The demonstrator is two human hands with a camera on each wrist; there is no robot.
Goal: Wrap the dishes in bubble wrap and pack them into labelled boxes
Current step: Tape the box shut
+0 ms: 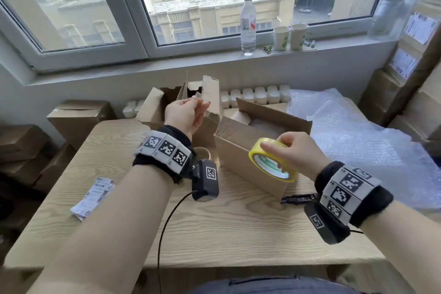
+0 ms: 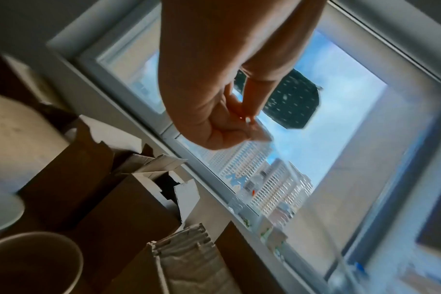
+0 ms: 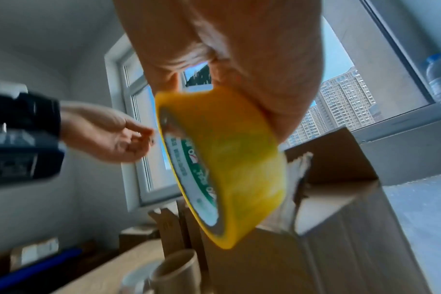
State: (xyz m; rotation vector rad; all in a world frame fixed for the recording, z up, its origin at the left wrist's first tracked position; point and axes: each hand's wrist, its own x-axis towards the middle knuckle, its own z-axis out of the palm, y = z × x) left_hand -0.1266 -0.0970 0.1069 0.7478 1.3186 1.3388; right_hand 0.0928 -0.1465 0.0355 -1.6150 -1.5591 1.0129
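My right hand grips a yellow tape roll in the air, in front of an open cardboard box. In the right wrist view the tape roll fills the middle, with the right hand wrapped over its rim. A bubble-wrapped item lies inside that box. My left hand is raised further back and pinches a small piece of clear tape between thumb and fingers. The left wrist view shows the same tape piece at the left hand's tips.
A second open box stands behind the left hand. Bubble wrap sheets cover the table's right side. A black marker lies by the box, labels at the left, a cardboard ring under my left wrist. A bottle and paper cups stand on the sill.
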